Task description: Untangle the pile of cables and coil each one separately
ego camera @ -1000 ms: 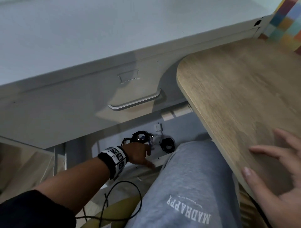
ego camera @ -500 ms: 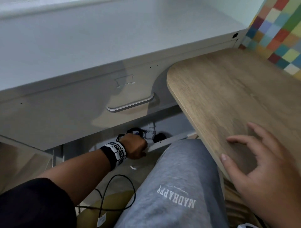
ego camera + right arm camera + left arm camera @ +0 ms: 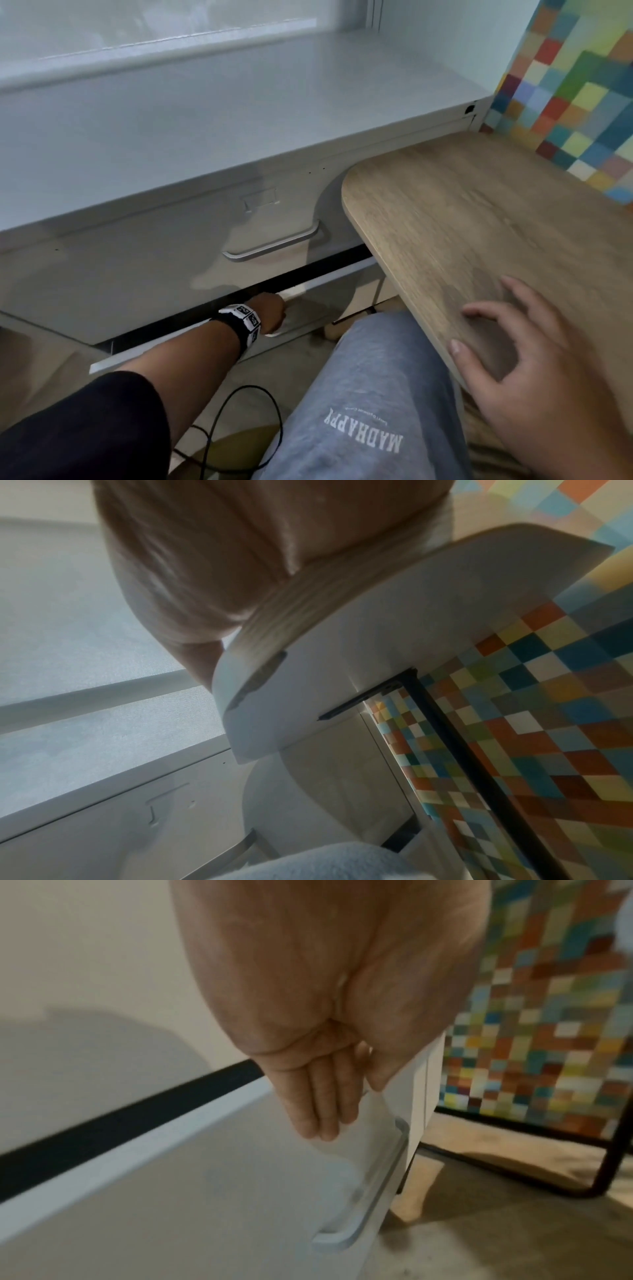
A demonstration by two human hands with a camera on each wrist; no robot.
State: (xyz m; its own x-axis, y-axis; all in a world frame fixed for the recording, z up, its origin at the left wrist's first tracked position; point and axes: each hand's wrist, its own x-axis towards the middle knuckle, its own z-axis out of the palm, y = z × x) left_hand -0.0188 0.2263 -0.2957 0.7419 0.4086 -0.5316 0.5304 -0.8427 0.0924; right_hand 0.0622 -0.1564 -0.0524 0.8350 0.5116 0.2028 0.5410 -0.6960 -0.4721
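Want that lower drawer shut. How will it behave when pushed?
The lower drawer will probably slide in stiffly and straight: its front sits evenly ajar, showing only a narrow dark gap. The left hand has flat fingers beside the handle, so slipping seems unlikely.

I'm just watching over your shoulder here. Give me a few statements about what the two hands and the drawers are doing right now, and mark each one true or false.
1. The left hand is at the front of the lower drawer, fingers straight. True.
2. The lower drawer is fully shut. False: a dark gap shows above its front.
3. The right hand rests on the wooden tabletop. True.
4. The right hand holds a cable. False: it holds nothing.
5. The left hand grips the upper drawer's handle. False: that handle is untouched.
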